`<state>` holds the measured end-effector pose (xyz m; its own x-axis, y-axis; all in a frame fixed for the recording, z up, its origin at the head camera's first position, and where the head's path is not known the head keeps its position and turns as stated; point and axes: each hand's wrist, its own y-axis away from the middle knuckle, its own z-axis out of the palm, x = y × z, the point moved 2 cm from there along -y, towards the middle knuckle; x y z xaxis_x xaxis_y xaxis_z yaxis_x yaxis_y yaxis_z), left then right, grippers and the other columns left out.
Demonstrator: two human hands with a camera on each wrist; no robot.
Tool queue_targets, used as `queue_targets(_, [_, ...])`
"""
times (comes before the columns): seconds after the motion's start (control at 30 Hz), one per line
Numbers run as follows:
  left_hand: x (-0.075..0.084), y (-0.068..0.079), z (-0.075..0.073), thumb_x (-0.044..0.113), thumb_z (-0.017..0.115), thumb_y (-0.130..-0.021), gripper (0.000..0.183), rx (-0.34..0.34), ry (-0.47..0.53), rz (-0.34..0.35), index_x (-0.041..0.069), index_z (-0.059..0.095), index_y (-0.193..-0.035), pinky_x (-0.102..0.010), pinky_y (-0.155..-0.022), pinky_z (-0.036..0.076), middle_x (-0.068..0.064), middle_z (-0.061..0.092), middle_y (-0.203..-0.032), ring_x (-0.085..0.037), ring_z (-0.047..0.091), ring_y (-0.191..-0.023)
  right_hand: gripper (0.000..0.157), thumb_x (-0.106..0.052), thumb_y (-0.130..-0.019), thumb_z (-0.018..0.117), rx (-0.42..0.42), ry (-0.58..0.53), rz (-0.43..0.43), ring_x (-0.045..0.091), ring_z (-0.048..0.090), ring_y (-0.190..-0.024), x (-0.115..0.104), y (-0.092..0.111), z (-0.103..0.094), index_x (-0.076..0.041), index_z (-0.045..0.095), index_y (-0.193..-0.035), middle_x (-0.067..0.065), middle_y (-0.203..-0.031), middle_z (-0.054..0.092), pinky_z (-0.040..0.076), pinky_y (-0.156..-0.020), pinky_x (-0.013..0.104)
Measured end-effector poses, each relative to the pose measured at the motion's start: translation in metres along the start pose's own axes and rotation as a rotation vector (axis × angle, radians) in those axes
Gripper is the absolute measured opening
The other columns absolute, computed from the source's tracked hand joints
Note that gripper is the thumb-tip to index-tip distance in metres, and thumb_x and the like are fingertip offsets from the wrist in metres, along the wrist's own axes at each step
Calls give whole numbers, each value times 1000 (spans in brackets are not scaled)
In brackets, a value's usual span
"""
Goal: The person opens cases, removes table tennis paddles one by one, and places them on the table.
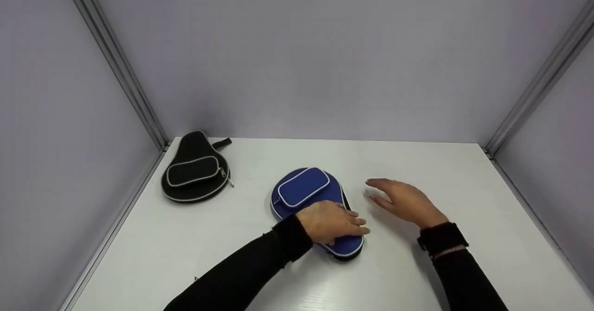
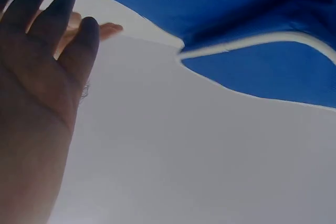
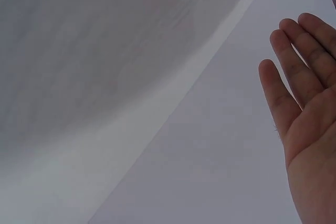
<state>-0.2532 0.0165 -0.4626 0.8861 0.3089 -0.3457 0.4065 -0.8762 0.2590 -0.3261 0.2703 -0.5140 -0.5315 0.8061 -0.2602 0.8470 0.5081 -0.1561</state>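
Left hand [image 1: 329,223] lies across the narrower end of a bright blue, paddle-shaped fabric case with white piping [image 1: 335,194]. Fingers fairly straight, slightly parted, reaching past the case's right edge; no pinch seen. Whether the palm bears down on the cloth or only hovers, cannot tell; the left wrist view shows blue fabric and piping near the fingers but no plain contact.

Blue case lies under and beyond that hand, on a smooth white surface [image 1: 222,227]: broad end up and to the hand's left, rounded narrow end just below the fingers. Its raised, piped rectangular pocket [image 1: 304,187] faces up, just beyond the knuckles.

Right hand [image 1: 408,202]: to the right of the case and apart from it, over the bare surface, a shadow beneath. Fingers extended, thumb spread away; holds nothing.

Second case, black, same paddle form, pale piping [image 1: 195,169]: well to the left of the left hand and farther off, with a short black strap [image 1: 222,143] on its right side.

Handling, as I judge it: soft cloth may wrinkle or slip, so a broad, light palm suits better than poking fingertips. For any turning, guide by the piped rim, sparing the pocket; the right hand seems well placed to steady the near side.
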Motion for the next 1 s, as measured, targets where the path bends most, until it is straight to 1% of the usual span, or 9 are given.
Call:
queue_targets(0.07, [5,-3,0,27,83,-110,72,-16,-42,1,41,55,-175,-23,-134,50,22,58,-179,-1,54,-167,48,-33,-120,69,3,3,4,42,74,-149,1,0,0,-9,71,-161,16,-161,76,61,-123,66])
queue_targets(0.17, [10,-6,1,27,76,-114,60,-7,-78,-2,44,62,-169,-21,-129,53,26,63,-172,2,59,-161,48,-32,-120,69,-3,6,5,43,74,-149,3,1,1,-8,70,-162,17,-162,75,60,-123,66])
queue_targets(0.3, [10,-4,7,30,74,-113,52,52,-102,4,48,68,-161,-20,-125,57,29,69,-164,3,69,-149,48,-31,-120,69,-10,7,0,43,74,-149,3,1,2,-7,70,-163,17,-162,75,61,-123,65])
queue_targets(0.43, [6,1,14,29,77,-110,51,114,-110,25,49,72,-156,-21,-125,57,28,72,-161,3,76,-138,48,-30,-120,69,-7,10,-5,42,74,-148,2,1,3,-7,70,-162,17,-161,76,61,-122,65])
queue_targets(0.53, [1,4,21,29,80,-108,52,136,-126,35,51,72,-155,-23,-129,55,30,71,-161,4,73,-144,47,-30,-120,68,-7,17,-10,42,75,-147,1,0,3,-7,70,-162,17,-161,76,61,-122,64])
queue_targets(0.63, [-5,7,27,31,82,-107,55,153,-153,40,52,72,-156,-25,-132,53,33,69,-162,6,64,-155,47,-29,-121,67,-12,22,-16,42,75,-147,-1,-1,3,-6,70,-162,18,-161,76,61,-123,64])
queue_targets(0.8, [-16,13,37,34,93,-99,64,180,-210,50,53,72,-156,-26,-134,51,35,67,-163,7,57,-161,46,-26,-121,67,-25,26,-34,41,75,-148,-4,-1,3,-6,70,-161,17,-161,76,62,-123,63])
queue_targets(0.87, [-20,16,39,37,100,-92,73,177,-228,60,52,71,-157,-27,-136,50,35,67,-164,6,56,-162,46,-25,-120,68,-32,29,-39,41,74,-148,-6,-1,3,-6,70,-161,17,-162,75,62,-123,63])
queue_targets(1.0, [-26,21,42,36,96,-94,69,192,-260,78,50,71,-157,-28,-137,49,32,66,-165,5,57,-162,46,-24,-120,67,-51,34,-58,42,74,-149,-8,-1,5,-6,70,-161,17,-163,74,61,-123,63])
